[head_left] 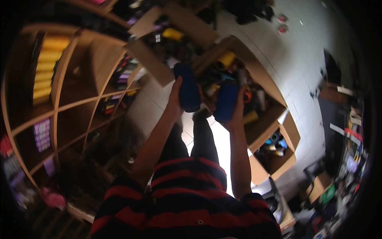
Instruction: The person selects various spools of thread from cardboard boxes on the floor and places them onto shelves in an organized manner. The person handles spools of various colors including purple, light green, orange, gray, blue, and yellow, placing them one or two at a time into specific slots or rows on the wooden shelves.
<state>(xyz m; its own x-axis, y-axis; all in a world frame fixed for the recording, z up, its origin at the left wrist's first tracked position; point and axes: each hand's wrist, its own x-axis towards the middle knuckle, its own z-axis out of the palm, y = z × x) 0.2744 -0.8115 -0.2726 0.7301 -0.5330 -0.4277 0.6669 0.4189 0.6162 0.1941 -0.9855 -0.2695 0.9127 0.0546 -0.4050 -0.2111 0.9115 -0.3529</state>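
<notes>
My left hand [175, 95] is wrapped round a dark blue thread spool [187, 88], held upright and slightly tilted. In my right hand [237, 109] is a second dark blue thread spool [226, 102], its fingers closed along the right side. The two spools are apart, side by side in front of my legs. Just beyond them stands a large open cardboard box [260, 71] full of mixed coloured spools, among them a yellow spool [227, 59]. Motion blurs the picture, so fine details on the spools cannot be made out.
At left stands a wooden cubby shelf [57, 87] with stacked yellow spools [47, 65] and purple packs [42, 134]. Another open carton [147, 51] lies at the far side, and a smaller box [292, 131] at right. Pale tiled floor [306, 51] runs beyond, with clutter along the right edge.
</notes>
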